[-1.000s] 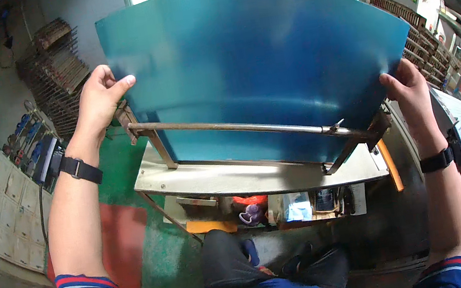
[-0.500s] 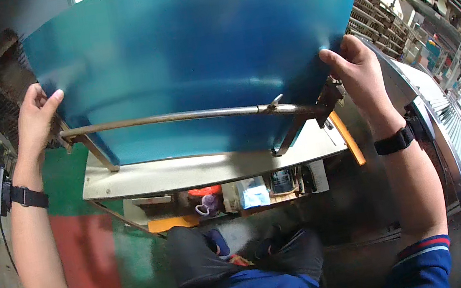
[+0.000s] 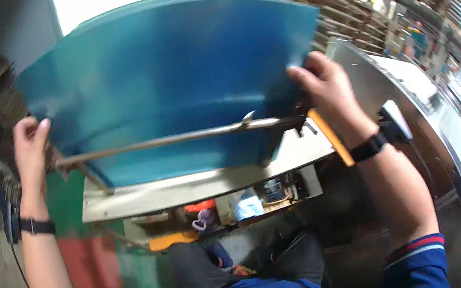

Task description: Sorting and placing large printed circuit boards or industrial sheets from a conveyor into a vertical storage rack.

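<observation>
A large, glossy blue sheet (image 3: 172, 75) stands upright in front of me, leaning away on a metal rack with a horizontal bar (image 3: 182, 140) across its lower part. At its left edge my left hand (image 3: 31, 144) is closed, thumb on the near face and fingers hidden behind. My right hand (image 3: 328, 85) pinches the right edge the same way. The sheet's lower end is near a pale bench top (image 3: 160, 195). Along the top, a second blue edge (image 3: 161, 2) shows just behind the sheet.
Under the bench top, a shelf holds a purple cup-like item (image 3: 203, 221), a light blue packet (image 3: 247, 204) and a dark box (image 3: 274, 190). A yellow strip (image 3: 331, 138) sticks out below my right hand. A long metal-edged table (image 3: 404, 106) runs along the right; stacked racks stand behind.
The sheet and rack sit lower and further left in the picture, and the view has shifted. Both hands appear lower, still on the edges. A second blue edge now shows behind the top.
</observation>
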A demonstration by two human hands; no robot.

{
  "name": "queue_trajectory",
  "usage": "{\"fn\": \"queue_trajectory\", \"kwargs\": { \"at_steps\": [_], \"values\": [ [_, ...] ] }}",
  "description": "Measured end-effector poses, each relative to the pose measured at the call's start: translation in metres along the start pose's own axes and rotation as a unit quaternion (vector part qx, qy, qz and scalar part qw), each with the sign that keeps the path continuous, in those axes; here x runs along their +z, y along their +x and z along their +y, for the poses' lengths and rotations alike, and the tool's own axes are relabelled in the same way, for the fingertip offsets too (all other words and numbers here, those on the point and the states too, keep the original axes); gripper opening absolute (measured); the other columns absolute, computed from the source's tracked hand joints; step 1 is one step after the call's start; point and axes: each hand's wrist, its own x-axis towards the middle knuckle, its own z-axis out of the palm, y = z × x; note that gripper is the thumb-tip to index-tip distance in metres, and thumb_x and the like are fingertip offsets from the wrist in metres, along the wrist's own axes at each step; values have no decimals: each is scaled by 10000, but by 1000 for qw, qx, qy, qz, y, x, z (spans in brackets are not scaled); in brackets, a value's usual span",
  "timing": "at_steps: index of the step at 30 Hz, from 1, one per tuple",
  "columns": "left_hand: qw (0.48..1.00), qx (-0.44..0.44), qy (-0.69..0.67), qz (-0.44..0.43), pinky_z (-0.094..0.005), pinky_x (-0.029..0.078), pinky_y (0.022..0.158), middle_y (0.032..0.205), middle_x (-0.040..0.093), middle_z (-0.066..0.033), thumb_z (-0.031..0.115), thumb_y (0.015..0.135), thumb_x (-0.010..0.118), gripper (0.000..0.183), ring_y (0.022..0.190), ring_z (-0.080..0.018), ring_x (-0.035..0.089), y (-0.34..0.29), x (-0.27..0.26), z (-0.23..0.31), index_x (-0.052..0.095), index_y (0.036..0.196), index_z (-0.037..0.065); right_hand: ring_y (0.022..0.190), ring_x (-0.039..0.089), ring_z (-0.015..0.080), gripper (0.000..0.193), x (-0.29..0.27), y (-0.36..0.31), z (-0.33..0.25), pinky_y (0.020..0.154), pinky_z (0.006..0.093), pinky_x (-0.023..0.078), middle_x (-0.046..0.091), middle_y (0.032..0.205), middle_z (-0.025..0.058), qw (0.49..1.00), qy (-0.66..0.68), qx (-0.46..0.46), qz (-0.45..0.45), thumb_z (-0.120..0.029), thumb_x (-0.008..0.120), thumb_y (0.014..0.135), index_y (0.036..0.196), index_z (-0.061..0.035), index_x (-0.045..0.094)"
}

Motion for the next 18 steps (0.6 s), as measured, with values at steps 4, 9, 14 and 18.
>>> {"fn": "queue_trajectory", "kwargs": {
  "at_steps": [4,9,14,18],
  "values": [
    [993,98,16,68,-309,446,985,1105,595,-57,193,1023,647,267,1043,-167,564,-20,31,41,592,1198,-1,909,690,415,382,5,-1,3,782,495,557,698,952,232,994,-97,-47,35,-372,743,908,988,-4,679],
    [926,242,15,-287,-444,483,814,974,602,-192,187,831,677,270,897,-385,588,-72,99,114,602,1007,-3,1035,633,403,332,-26,-6,-2,902,473,512,647,1013,241,999,-32,-3,-38,-305,697,924,1061,-9,638],
    [890,223,181,-353,-476,476,746,866,620,-213,206,897,646,196,859,-452,613,-83,113,137,632,953,18,1171,608,395,443,-159,-11,28,1033,441,487,618,1222,242,972,-157,-98,146,-274,696,940,1252,21,588],
    [858,266,230,-375,-479,532,842,1061,740,-197,355,1058,528,356,957,-430,686,-81,102,154,718,1215,98,1269,555,418,543,-327,-35,55,1103,453,437,593,1350,263,884,-322,-101,325,-288,718,916,1334,26,570]
  ]
}}
